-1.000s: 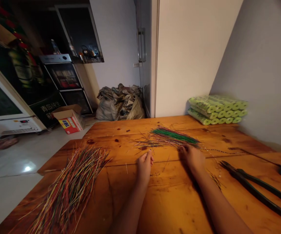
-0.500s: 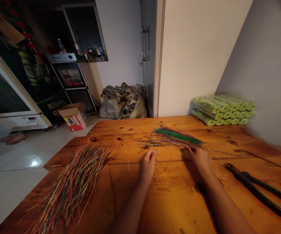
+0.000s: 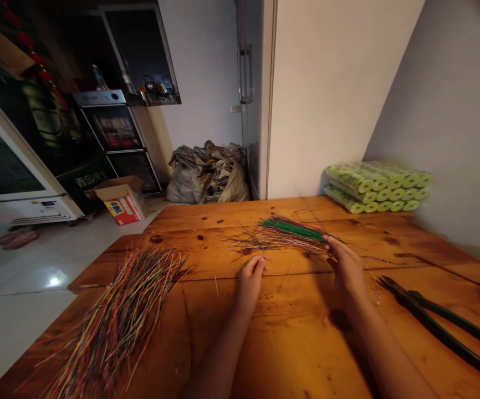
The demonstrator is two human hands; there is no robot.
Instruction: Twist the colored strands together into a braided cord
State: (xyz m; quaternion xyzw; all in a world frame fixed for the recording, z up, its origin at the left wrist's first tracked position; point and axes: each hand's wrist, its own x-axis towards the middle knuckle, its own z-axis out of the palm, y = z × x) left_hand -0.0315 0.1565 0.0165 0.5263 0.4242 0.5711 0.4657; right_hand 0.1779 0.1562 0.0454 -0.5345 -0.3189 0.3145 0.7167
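My left hand [image 3: 253, 276] is closed above the table's middle, thumb pressed to the fingers; what it pinches, if anything, is too small to make out. My right hand [image 3: 345, 265] pinches a thin wire [image 3: 315, 215], which rises blurred up and to the left from the fingertips. Just beyond that hand lies a bundle of thin wires [image 3: 292, 228], green along the middle, with reddish and dark strands around it. To the left spreads a larger heap of multicoloured wires [image 3: 127, 310], mostly red, orange and yellow.
Long-handled cutters [image 3: 427, 316] lie on the wooden table [image 3: 290, 343] at the right. Behind them runs a twisted cord [image 3: 385, 259]. Yellow-green rolls [image 3: 379, 185] are stacked at the back right. A cardboard box [image 3: 121, 202] and grey sacks [image 3: 207, 174] stand beyond the table.
My right hand has lifted from the near edge of the green bundle and turned upward, with a thin wire now showing at its fingertips. My left hand has stayed nearly still.
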